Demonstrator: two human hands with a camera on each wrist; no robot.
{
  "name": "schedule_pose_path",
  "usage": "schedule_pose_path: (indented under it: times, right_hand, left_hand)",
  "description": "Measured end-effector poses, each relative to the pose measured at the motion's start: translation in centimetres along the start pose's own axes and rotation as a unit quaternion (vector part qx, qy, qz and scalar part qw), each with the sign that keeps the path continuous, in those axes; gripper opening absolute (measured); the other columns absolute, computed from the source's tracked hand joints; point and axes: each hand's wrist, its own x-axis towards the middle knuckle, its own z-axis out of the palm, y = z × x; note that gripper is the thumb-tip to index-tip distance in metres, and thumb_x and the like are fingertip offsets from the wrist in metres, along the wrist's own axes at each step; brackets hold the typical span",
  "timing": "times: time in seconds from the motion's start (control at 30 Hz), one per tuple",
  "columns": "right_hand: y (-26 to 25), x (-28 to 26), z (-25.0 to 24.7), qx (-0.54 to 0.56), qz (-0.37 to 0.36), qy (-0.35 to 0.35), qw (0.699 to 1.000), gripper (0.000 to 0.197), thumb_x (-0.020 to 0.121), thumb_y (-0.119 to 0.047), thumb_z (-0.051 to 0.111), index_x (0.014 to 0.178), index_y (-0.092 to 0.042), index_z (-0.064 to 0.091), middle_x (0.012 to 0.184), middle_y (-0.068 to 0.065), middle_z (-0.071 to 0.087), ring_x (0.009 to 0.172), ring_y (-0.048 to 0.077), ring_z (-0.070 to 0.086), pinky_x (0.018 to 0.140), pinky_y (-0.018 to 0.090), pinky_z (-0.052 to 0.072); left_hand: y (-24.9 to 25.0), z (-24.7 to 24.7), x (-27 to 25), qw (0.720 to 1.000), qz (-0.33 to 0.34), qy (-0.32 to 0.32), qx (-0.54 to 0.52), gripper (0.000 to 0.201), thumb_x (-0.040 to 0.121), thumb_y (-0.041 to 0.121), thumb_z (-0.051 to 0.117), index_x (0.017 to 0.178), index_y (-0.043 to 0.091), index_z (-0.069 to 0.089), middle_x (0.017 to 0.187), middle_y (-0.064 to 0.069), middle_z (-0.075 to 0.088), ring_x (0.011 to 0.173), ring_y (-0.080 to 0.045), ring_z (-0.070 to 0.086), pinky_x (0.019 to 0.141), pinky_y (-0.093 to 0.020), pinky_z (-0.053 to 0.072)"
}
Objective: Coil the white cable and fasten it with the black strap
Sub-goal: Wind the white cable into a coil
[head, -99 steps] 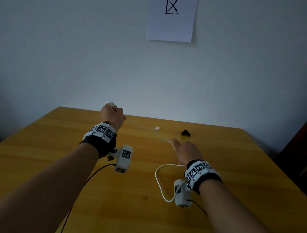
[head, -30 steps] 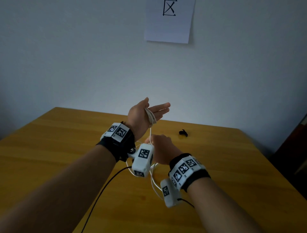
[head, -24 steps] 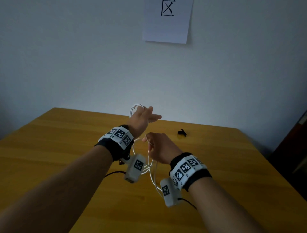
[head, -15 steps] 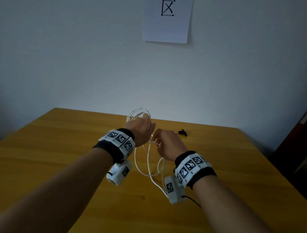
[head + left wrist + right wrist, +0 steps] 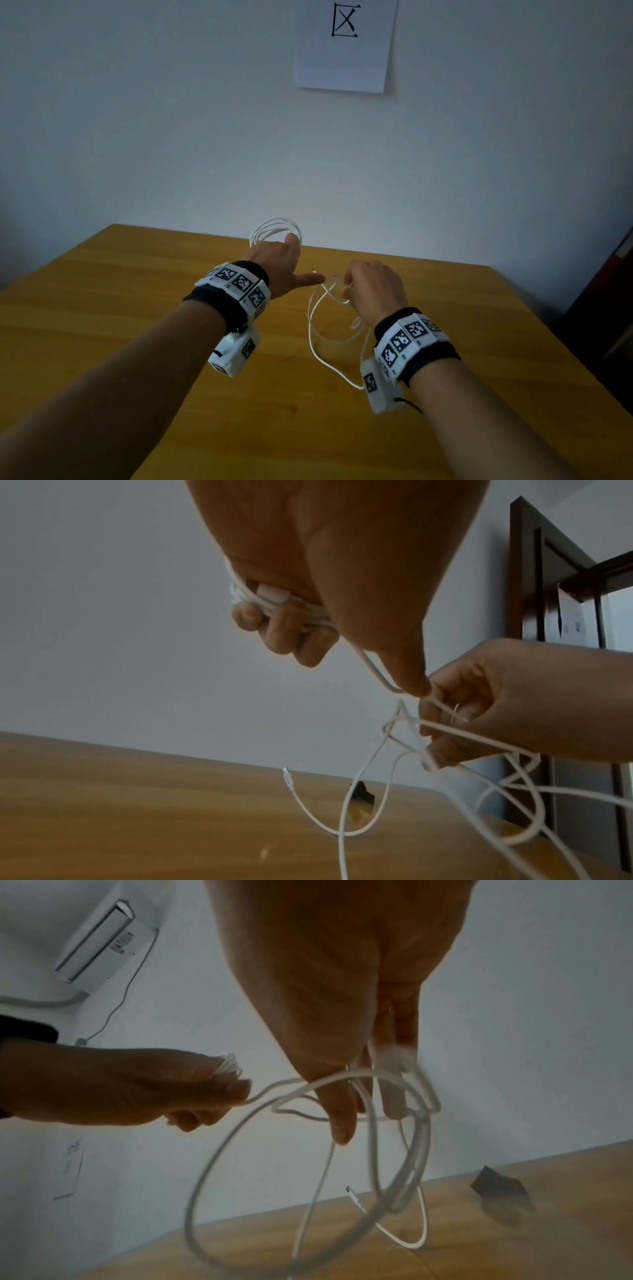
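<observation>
The white cable (image 5: 275, 229) is wound in several loops around my left hand (image 5: 278, 262), raised above the wooden table (image 5: 120, 308). In the left wrist view the fingers (image 5: 284, 626) curl round the coil bundle (image 5: 270, 599) and the thumb points at the right hand. My right hand (image 5: 373, 287) pinches the loose cable just right of that thumb. Slack cable (image 5: 317, 337) hangs below in tangled loops (image 5: 373, 1150). Its free plug end (image 5: 287, 775) rests on the table. The black strap (image 5: 361, 792) lies on the table beyond the hands (image 5: 500, 1185), hidden in the head view.
A paper sheet (image 5: 344, 44) hangs on the white wall behind the table. Dark wooden furniture (image 5: 613, 301) stands off the table's right edge. An air conditioner (image 5: 103, 942) is mounted high on the wall.
Since 3.3 s ago the cable has been wound off the table into loops on my left hand. In the last half second the hands drew slightly apart and the left thumb stretched toward the right hand.
</observation>
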Motion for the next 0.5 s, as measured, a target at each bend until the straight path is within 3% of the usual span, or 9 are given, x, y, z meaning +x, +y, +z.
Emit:
schedule_pose_path:
  times: [0.13,0.27,0.33,0.4,0.47,0.5]
  right_hand:
    - [0.4,0.4,-0.3,-0.076,-0.003,0.012,0.997,0.028,0.093,-0.047,0.068,0.086,-0.02,0.068,0.083,0.0,0.071,0.082,0.024,0.067,0.072,0.033,0.042]
    - [1.4,0.5,-0.2,-0.129,0.039,-0.004,0.991,0.048,0.096,-0.063,0.05,0.074,-0.021,0.059,0.063,-0.004,0.051,0.068,0.022,0.056,0.076,0.036,0.039]
    - [1.7,0.3,0.1,-0.139,0.052,-0.018,0.989,0.05,0.098,-0.063,0.047,0.073,-0.021,0.058,0.062,-0.004,0.05,0.067,0.022,0.054,0.083,0.037,0.042]
    - [1.8,0.3,0.7,-0.126,0.045,-0.021,0.991,0.047,0.099,-0.061,0.048,0.078,-0.021,0.062,0.071,-0.001,0.061,0.073,0.021,0.06,0.099,0.04,0.043]
    - [1.9,0.3,1.2,-0.111,0.034,-0.02,0.993,0.044,0.098,-0.058,0.052,0.086,-0.02,0.069,0.085,0.001,0.072,0.087,0.022,0.067,0.112,0.043,0.037]
    - [2.0,0.2,1.5,-0.111,0.03,-0.016,0.993,0.044,0.099,-0.057,0.051,0.089,-0.019,0.071,0.09,0.002,0.074,0.094,0.023,0.067,0.112,0.042,0.036]
  left_hand:
    - [-0.5,0.1,-0.2,0.998,0.021,-0.013,0.06,0.074,0.078,0.083,0.044,0.089,0.01,0.049,0.076,-0.001,0.06,0.066,-0.019,0.057,0.062,-0.034,0.049]
    - [-1.1,-0.1,-0.5,0.996,-0.005,-0.071,0.051,0.076,0.087,0.08,0.025,0.07,0.011,0.051,0.066,-0.002,0.055,0.057,-0.018,0.054,0.06,-0.034,0.046]
    - [-1.1,0.1,-0.4,0.993,-0.041,-0.108,-0.035,0.07,0.092,0.074,0.026,0.066,0.013,0.047,0.063,-0.001,0.051,0.055,-0.017,0.049,0.058,-0.032,0.041]
    - [-0.6,0.2,-0.2,0.975,-0.074,-0.136,-0.161,0.064,0.096,0.066,0.035,0.058,0.015,0.04,0.054,-0.002,0.04,0.045,-0.017,0.038,0.054,-0.028,0.036]
    - [0.0,-0.2,-0.5,0.935,-0.102,-0.165,-0.297,0.052,0.1,0.053,0.042,0.061,0.019,0.042,0.049,-0.002,0.032,0.036,-0.016,0.029,0.047,-0.024,0.03]
    - [0.3,-0.5,-0.7,0.896,-0.107,-0.192,-0.386,0.046,0.102,0.047,0.042,0.064,0.021,0.042,0.05,-0.001,0.029,0.034,-0.014,0.025,0.045,-0.021,0.026]
